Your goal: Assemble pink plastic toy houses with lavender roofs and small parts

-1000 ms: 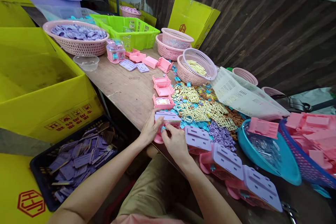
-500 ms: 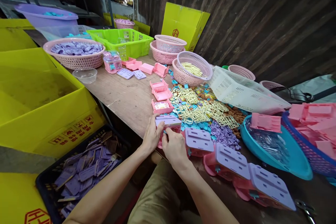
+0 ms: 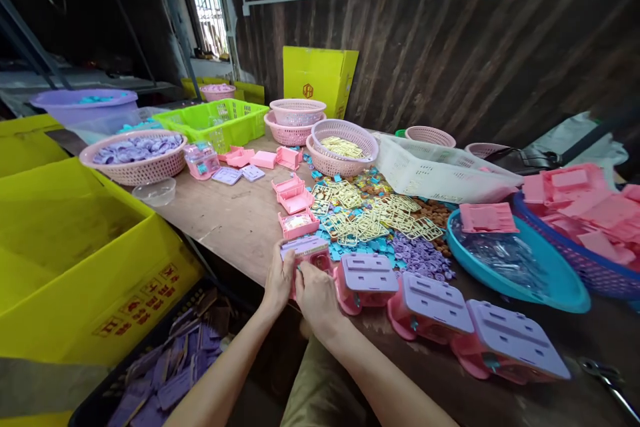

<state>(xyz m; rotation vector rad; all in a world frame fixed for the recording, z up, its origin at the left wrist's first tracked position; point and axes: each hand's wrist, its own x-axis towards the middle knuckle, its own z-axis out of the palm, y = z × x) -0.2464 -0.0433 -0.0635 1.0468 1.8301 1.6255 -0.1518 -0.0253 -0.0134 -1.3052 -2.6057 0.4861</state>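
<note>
A pink toy box with a purple top (image 3: 306, 245) stands at the table's near edge. My left hand (image 3: 278, 282) is wrapped round its left side, thumb on the near face. My right hand (image 3: 318, 295) is closed at the near face, its fingertips pinching a small teal piece (image 3: 300, 268) that is mostly hidden. Alongside to the right is a row of similar toys, beginning with a purple-topped pink box (image 3: 370, 273); small teal knobs show on some of them. Just behind the held toy lies an open pink tray (image 3: 300, 221) with something pale inside.
Loose cream frames (image 3: 363, 230), teal bits and purple pieces (image 3: 423, 259) cover the table's middle. A teal basin (image 3: 570, 287) of clear parts stands right, beside a blue basket (image 3: 530, 213) of pink parts. Pliers (image 3: 607, 377) lie near right. A yellow carton (image 3: 60, 307) is at left.
The head view has tilted up, so the table's contents sit differently in the picture. Both hands stay on the same toy, the right still pinching at its near face.
</note>
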